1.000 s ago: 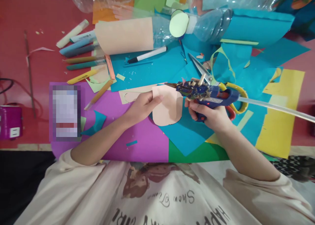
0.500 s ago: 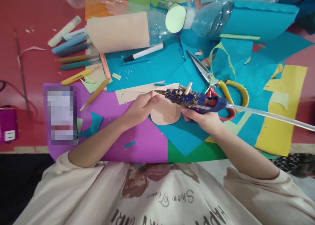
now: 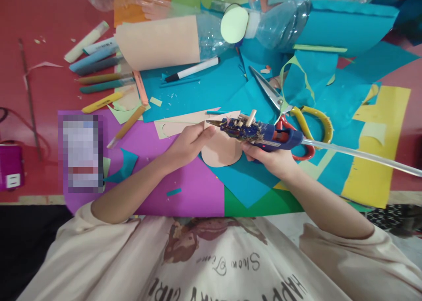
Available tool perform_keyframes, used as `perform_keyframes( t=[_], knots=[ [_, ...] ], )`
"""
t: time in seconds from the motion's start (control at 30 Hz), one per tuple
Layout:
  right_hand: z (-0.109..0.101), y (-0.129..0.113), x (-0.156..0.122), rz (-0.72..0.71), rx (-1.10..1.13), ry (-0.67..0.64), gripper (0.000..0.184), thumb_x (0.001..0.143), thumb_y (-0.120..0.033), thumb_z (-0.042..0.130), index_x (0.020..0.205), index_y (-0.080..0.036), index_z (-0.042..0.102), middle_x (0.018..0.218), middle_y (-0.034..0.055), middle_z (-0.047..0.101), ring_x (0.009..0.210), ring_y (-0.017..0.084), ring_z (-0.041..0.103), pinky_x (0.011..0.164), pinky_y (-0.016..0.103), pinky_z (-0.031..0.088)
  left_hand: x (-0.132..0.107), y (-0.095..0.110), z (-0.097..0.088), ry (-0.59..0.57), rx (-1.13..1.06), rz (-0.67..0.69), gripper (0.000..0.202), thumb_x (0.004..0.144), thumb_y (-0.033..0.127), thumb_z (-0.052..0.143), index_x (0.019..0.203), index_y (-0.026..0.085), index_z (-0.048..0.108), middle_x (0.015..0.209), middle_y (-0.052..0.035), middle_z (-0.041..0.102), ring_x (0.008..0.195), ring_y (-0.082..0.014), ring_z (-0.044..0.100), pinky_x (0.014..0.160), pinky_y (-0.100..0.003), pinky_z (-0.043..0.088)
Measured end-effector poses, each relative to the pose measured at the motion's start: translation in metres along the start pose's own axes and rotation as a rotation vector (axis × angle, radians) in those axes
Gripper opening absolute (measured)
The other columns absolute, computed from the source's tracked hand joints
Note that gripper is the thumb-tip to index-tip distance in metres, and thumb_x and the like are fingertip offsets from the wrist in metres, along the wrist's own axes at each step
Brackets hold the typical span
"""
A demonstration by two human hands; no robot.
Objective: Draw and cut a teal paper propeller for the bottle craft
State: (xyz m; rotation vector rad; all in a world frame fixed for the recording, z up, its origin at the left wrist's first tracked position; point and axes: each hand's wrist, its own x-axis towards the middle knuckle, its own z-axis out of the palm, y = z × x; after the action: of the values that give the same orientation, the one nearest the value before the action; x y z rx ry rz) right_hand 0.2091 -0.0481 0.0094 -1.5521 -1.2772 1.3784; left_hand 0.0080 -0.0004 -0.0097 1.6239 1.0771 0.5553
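Note:
My left hand (image 3: 186,145) pinches the edge of a peach paper cut-out (image 3: 221,152) held just above the purple sheet (image 3: 184,191). My right hand (image 3: 272,158) is wrapped round a blue glue gun (image 3: 263,134), whose nozzle points left and sits right at the cut-out's top edge beside my left fingertips. A long clear glue stick (image 3: 362,156) trails out of the gun's back to the right. Scraps of dried glue and paper stick to the gun's barrel.
Yellow-and-red handled scissors (image 3: 290,110) lie on teal paper (image 3: 204,92) behind the gun. Farther back are plastic bottles (image 3: 280,22), one wrapped in peach paper (image 3: 158,41), a black-tipped marker (image 3: 193,69) and several pens (image 3: 99,68). A phone (image 3: 81,154) rests left; yellow paper (image 3: 379,156) right.
The glue gun has moved left and tipped down, its nozzle reaching the cut-out's edge by my left fingers. Over the last half second almost nothing has shifted.

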Motion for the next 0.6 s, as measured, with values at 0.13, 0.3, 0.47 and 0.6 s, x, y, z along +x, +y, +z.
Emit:
perform_keyframes(
  t=[0.13,0.3,0.47,0.6],
  knots=[
    [0.0001,0.0005,-0.0002,0.01,-0.025,0.009,0.033,0.069,-0.041,0.065,0.051,-0.022,0.047,0.044,-0.0031,0.048,0.044,0.01,0.042,0.046,0.027,0.042,0.0005,0.0005,-0.0002,0.006,0.013,0.03,0.059,0.087,0.072,0.037,0.057,0.022,0.03,0.054,0.0055,0.025,0.05,-0.0096,0.028,0.05,-0.029,0.023],
    [-0.0004,0.002,-0.0005,0.008,-0.032,0.009,0.034,0.07,-0.041,0.065,0.049,-0.021,0.047,0.044,-0.0023,0.048,0.044,0.01,0.043,0.047,0.028,0.042,-0.0008,0.0012,0.0,0.007,0.018,0.02,0.059,0.086,0.074,0.035,0.059,0.022,0.031,0.055,0.0055,0.026,0.051,-0.0096,0.028,0.05,-0.029,0.024],
    [0.0001,0.0016,0.0,0.011,-0.043,0.021,0.033,0.069,-0.04,0.063,0.046,-0.022,0.046,0.043,-0.0018,0.048,0.043,0.011,0.044,0.046,0.028,0.041,-0.0012,0.0028,-0.0005,0.015,0.03,-0.008,0.059,0.085,0.075,0.036,0.058,0.022,0.03,0.055,0.0056,0.024,0.051,-0.0098,0.026,0.05,-0.029,0.023],
    [0.0008,-0.0003,0.0006,0.005,-0.027,0.039,0.029,0.067,-0.035,0.06,0.046,-0.022,0.046,0.043,-0.0025,0.047,0.043,0.01,0.043,0.047,0.028,0.04,-0.0008,0.0022,-0.0006,0.016,0.03,-0.023,0.06,0.084,0.076,0.036,0.058,0.022,0.031,0.056,0.0055,0.024,0.051,-0.01,0.026,0.05,-0.029,0.023]
  ],
)
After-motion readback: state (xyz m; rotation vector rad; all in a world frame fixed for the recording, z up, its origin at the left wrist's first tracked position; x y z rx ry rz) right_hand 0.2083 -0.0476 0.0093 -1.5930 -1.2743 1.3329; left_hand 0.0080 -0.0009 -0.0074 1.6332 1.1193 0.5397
